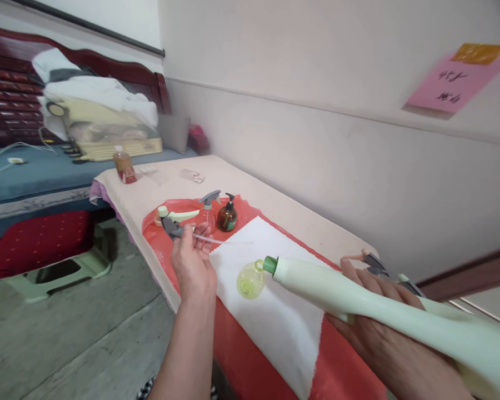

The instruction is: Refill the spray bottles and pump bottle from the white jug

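Nearest me, my right fingers were closed around a long pale green container, its dark green tip pointed at the open neck of a round yellow-green bottle. Contact at the neck: could not tell. My left fingers were pinching a grey spray head, its thin clear tube reaching out over the white cloth. The round bottle stood on that cloth, which lay on a red sheet spread on the table.

Step in hand, as judged: tip lined up with neck, spray head kept off. Any tilt from there called for a steady right wrist, tip centred; the unsupported bottle could have tipped if nudged.

Beyond: a clear red spray bottle beside an amber pump bottle. Farther along, a bottle of reddish-brown liquid near a small clear packet. Last, a bed bearing a yellow case.
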A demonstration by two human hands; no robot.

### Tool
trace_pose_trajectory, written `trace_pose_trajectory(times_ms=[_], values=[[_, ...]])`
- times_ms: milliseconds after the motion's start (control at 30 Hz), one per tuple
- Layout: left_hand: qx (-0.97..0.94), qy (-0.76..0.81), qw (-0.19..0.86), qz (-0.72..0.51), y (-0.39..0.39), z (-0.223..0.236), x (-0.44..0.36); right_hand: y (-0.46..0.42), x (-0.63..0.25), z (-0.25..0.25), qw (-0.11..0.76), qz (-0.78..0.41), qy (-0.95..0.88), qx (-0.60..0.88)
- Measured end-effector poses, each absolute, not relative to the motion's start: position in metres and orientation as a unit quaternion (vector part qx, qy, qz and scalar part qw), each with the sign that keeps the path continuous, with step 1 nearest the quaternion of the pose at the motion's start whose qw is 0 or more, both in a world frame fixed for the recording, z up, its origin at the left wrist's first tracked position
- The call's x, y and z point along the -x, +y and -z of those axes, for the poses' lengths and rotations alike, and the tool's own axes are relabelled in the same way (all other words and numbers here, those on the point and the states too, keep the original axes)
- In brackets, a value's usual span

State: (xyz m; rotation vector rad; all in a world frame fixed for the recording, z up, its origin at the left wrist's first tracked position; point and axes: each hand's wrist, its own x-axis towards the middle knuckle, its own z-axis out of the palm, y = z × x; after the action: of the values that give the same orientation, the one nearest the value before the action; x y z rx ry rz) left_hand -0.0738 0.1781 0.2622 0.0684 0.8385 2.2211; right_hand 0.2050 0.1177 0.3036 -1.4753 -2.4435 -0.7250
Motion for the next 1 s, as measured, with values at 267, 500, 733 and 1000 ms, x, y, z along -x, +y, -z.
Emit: trace_pose_trajectory(times_ms=[267, 500, 733, 1000], values=[[-0.021, 0.329, 0.376, -0.866, 0.1777, -0.2633, 0.0738, 0.1172, -0.2047, -0.3041, 0.069, 0.270, -0.824, 0.493], [-0.014, 0.325, 0.377, -0.867, 0.1780, -0.2628, 0.0742, 0.1183, -0.2036, -0.3066, 0.015, 0.328, -0.816, 0.476], [-0.013, 0.321, 0.378, -0.869, 0.1778, -0.2632, 0.0742, 0.1175, -0.2044, -0.3058, -0.032, 0.386, -0.806, 0.448], [-0.014, 0.325, 0.380, -0.866, 0.1775, -0.2627, 0.0745, 0.1177, -0.2028, -0.3073, 0.001, 0.360, -0.808, 0.467]])
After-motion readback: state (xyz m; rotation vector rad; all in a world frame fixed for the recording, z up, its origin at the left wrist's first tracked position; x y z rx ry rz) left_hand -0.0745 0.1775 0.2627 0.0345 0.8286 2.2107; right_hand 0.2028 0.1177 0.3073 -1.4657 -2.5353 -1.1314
